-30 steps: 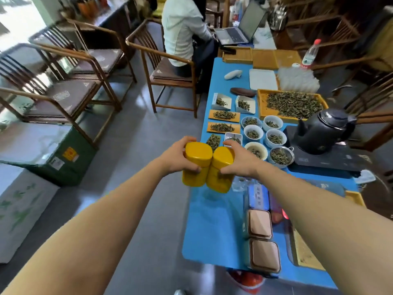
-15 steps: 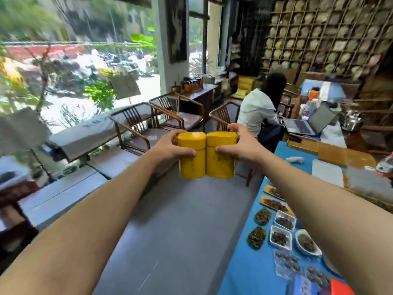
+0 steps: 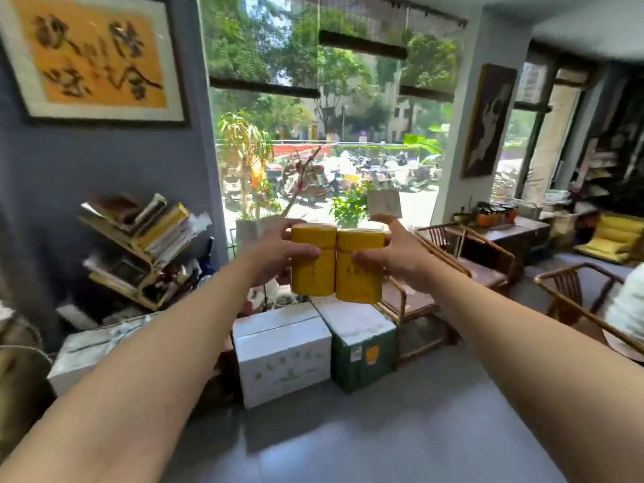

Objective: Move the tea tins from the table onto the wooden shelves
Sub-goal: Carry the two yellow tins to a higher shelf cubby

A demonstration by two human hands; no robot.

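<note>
Since the earlier frames, the head camera has swung left, away from the blue counter and the seated person, and now faces a large window; both tins remain carried at arm's length, side by side.

Head view:

1. Left hand (image 3: pixel 278 254) grips the left yellow cylindrical metal tea tin (image 3: pixel 312 261). Its thumb lies across the front of the tin below the lid and the fingers (image 3: pixel 291 232) curl round the far side, pinching the tin.
2. Right hand (image 3: pixel 392 256) grips the right yellow cylindrical metal tea tin (image 3: pixel 359 270) in the same manner, thumb in front and fingers wrapped behind the lid.
3. Both tins are upright, lids on, touching along their sides. They are held in the air at the frame centre, in front of the window and above the boxes on the floor.
4. Below the tins, a white cardboard box with green leaf print (image 3: pixel 282 357) stands on the grey floor, just beside a dark green box with a white top (image 3: pixel 362 353).
5. At left, a slanted wooden rack of books (image 3: pixel 139 249) stands against a grey wall under a framed orange calligraphy panel (image 3: pixel 94 54).
6. At right are wooden armchairs (image 3: pixel 463 259). A white sleeve (image 3: pixel 627 308) shows at the right edge.

The image is motion-blurred; printed text on the tins cannot be read.
</note>
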